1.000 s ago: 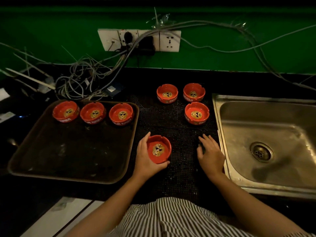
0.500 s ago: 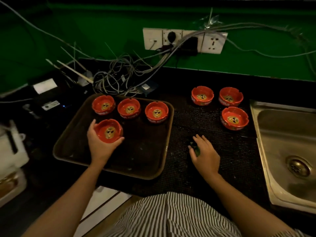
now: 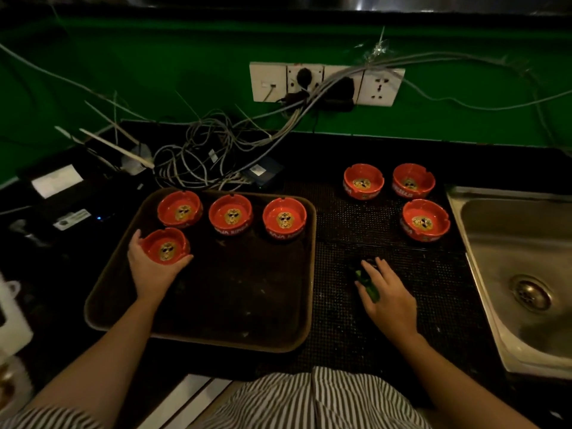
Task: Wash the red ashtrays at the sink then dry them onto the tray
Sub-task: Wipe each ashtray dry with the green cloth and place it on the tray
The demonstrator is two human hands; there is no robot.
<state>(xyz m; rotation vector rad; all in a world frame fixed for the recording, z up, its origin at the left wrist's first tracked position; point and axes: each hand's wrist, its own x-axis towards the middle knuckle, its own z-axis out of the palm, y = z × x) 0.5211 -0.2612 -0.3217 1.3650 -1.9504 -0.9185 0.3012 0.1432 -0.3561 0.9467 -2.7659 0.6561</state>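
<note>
My left hand (image 3: pixel 151 270) grips a red ashtray (image 3: pixel 165 247) at the left side of the brown tray (image 3: pixel 235 305), just in front of a row of three red ashtrays (image 3: pixel 232 214) along the tray's far edge. Three more red ashtrays (image 3: pixel 424 220) stand on the black mat (image 3: pixel 387 320) near the steel sink (image 3: pixel 526 274) on the right. On the mat my right hand (image 3: pixel 388 295) rests with a green scrub pad (image 3: pixel 368 287) under its fingers; how firmly it holds the pad is unclear.
A tangle of cables (image 3: pixel 201 156) and a small blue box (image 3: pixel 263 173) lie behind the tray, below wall sockets (image 3: pixel 325 83) on the green wall. Dark devices (image 3: pixel 65 193) sit at the left. White objects (image 3: pixel 12 314) stand at the far left edge.
My left hand carried the ashtray from the mat leftward onto the tray and brought it down in front of the row. The right hand stayed on the mat with the green pad.
</note>
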